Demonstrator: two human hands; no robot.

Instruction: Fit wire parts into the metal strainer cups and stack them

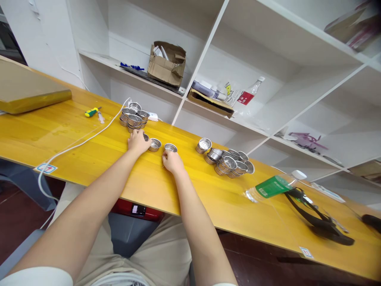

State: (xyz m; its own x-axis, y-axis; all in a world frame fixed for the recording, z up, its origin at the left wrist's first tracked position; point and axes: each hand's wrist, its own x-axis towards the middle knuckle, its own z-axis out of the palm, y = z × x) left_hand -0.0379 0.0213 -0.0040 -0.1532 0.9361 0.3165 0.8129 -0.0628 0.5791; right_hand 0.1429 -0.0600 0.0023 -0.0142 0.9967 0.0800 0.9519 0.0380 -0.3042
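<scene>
My left hand [138,141] is closed around a small perforated metal cup [145,137], mostly hidden by the fingers, just in front of a stacked cluster of the same cups [134,120]. My right hand [172,160] grips the near side of another perforated metal cup [170,147] on the table. Between the two hands a single cup [154,145] stands upright, touched by neither. To the right is a larger group of these cups [229,163], some stacked and some tilted, with one upright cup [204,145] at its left end.
On the yellow table [104,159] lie a green-yellow screwdriver [91,112], a white cable [80,142], a green-labelled bottle [274,186] and a black strap [315,218]. A large flat box [29,89] sits far left. White shelving [202,55] with a torn carton [166,63] stands behind.
</scene>
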